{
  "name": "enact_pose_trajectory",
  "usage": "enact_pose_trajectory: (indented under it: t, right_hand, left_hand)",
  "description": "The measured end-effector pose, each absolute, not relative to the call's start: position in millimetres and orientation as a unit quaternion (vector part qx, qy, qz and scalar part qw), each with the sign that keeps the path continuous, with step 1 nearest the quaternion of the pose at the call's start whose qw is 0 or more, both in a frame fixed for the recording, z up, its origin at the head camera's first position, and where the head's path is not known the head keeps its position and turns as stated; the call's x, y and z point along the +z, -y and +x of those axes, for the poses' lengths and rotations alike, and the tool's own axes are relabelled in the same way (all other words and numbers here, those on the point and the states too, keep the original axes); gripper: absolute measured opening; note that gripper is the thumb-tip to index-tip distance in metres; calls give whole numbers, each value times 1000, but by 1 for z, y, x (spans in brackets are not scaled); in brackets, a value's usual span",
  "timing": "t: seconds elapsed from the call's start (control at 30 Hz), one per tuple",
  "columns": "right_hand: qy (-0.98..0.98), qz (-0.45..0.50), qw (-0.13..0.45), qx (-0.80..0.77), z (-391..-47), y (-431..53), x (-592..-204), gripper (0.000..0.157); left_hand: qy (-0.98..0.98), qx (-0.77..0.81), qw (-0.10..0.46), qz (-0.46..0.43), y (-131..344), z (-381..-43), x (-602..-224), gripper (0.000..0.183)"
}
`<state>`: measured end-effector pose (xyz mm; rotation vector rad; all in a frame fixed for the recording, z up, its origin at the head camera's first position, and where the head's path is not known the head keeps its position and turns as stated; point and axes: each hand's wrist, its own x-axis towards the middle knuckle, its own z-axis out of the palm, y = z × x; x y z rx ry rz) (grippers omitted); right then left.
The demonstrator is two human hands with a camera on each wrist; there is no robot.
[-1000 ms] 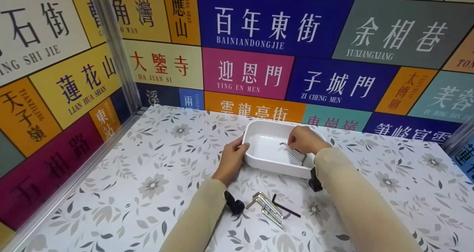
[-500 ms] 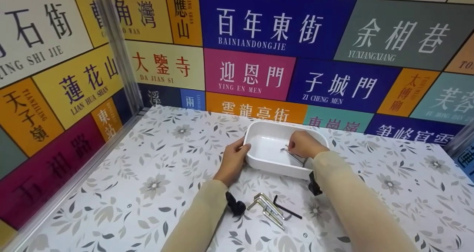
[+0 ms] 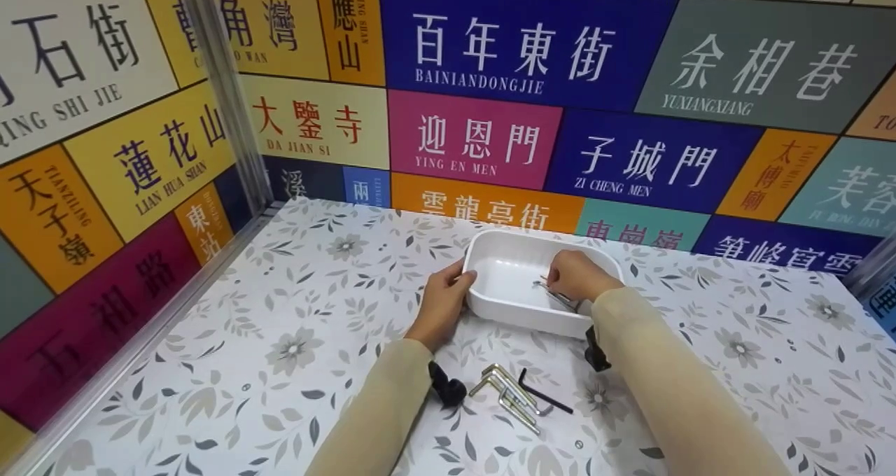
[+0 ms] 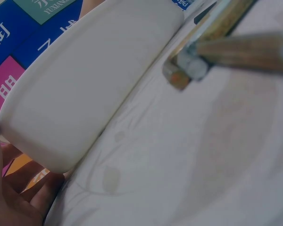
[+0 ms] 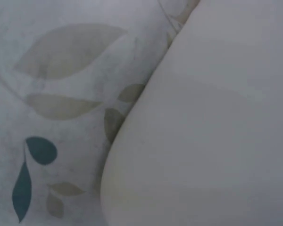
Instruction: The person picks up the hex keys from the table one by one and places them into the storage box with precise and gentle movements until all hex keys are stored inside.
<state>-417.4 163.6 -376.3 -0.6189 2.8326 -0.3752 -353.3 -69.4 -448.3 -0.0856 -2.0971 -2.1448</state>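
I've lowered my right hand (image 3: 581,274) inside the right half of the white, rounded rectangular tray (image 3: 521,315), so the thin, bent silver metal key (image 3: 539,284) it pinches sits nearer the bottom; my left hand (image 3: 441,302) grips the left end.

White tray (image 3: 500,278), grey-leafed tablecloth (image 3: 231,357)

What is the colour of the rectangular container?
The rounded rectangular container is plain white, seen best in the head view.

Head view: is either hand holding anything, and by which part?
The left hand holds the white tray by its left end, thumb at the rim. Whether the right hand pinches a metal piece inside cannot be told.
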Motion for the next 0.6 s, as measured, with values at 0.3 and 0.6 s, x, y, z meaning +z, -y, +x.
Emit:
enact_pose_trajectory:
  t: [0.3,0.6]
  right_hand:
    - [-963,-194,118,-148,-415,-168,-375,12]
    - [-957,-200,83,-195,-410,-182,-368,13]
  left_hand:
    - [705,-705,67,-21,68,-354,-447,50]
    - [706,-706,54,-16,69,-353,-446,50]
